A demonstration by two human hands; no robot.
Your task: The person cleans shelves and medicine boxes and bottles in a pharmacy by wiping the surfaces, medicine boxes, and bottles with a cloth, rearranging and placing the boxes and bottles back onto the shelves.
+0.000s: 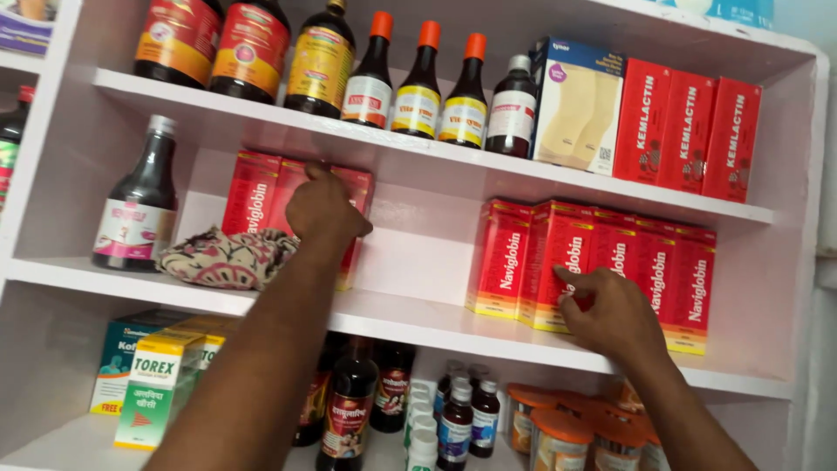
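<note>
Right hand, fingers spread, on 1 upright red-and-yellow carton; left hand grasping another red carton.

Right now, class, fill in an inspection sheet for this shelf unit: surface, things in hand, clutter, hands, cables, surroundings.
Surface: white shelves, three tiers in view.
Things in hand: left group of red cartons and right row of red cartons, all upright on the middle shelf.
Clutter: patterned cloth bunched beside a dark bottle.
Hands: left hand rests on the left cartons; right hand touches a carton front in the right row. Neither clearly grips.
Cables: nothing seen.
Surroundings: syrup bottles above; green boxes and orange-lidded jars below.
</note>
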